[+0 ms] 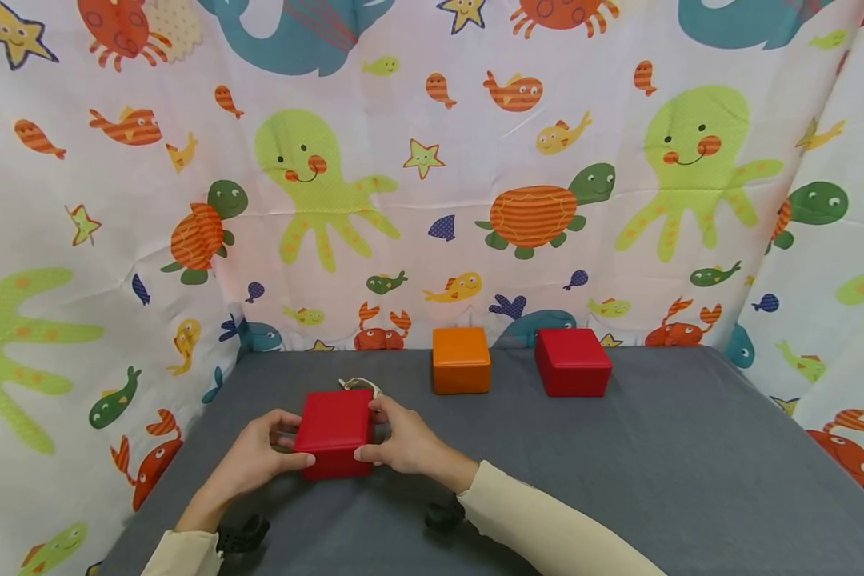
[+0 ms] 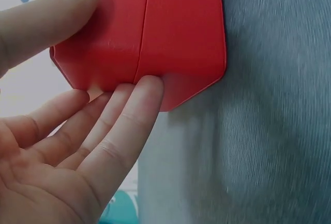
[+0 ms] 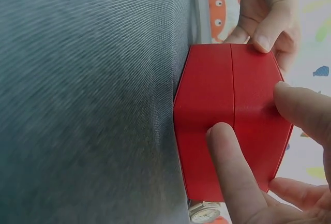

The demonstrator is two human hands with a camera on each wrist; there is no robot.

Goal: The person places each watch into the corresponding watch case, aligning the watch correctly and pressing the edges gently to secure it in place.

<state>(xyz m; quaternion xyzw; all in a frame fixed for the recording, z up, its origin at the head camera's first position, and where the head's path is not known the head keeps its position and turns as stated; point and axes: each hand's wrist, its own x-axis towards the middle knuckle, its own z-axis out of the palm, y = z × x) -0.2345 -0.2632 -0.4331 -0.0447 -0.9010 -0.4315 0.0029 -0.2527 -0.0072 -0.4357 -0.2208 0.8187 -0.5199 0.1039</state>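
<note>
**Two hands clasp a red box at the near edge of the desk**

Gripping from both sides, the left hand (image 1: pixel 255 456) and right hand (image 1: pixel 403 438) hold a closed red box (image 1: pixel 334 432) that sits on the grey desk (image 1: pixel 619 464) directly in front of the person, between the two hands. Each hand is curled round it: thumb on the near face, fingers on the far side and the top. Both hands sit equally close, so neither is nearer. The box looks roughly square, with no clear long axis; the wrist views show a seam between lid and base running round its sides, and the fingertips (image 2: pixel 147 87) of the left hand lie across that seam. A small watch (image 3: pixel 204 212) with a pale strap lies just behind the box. Farther back stand an orange box (image 1: pixel 461 360) and a second red box (image 1: pixel 572 362), well apart from the hands. No brand, label or writing can be read on any box.
</note>
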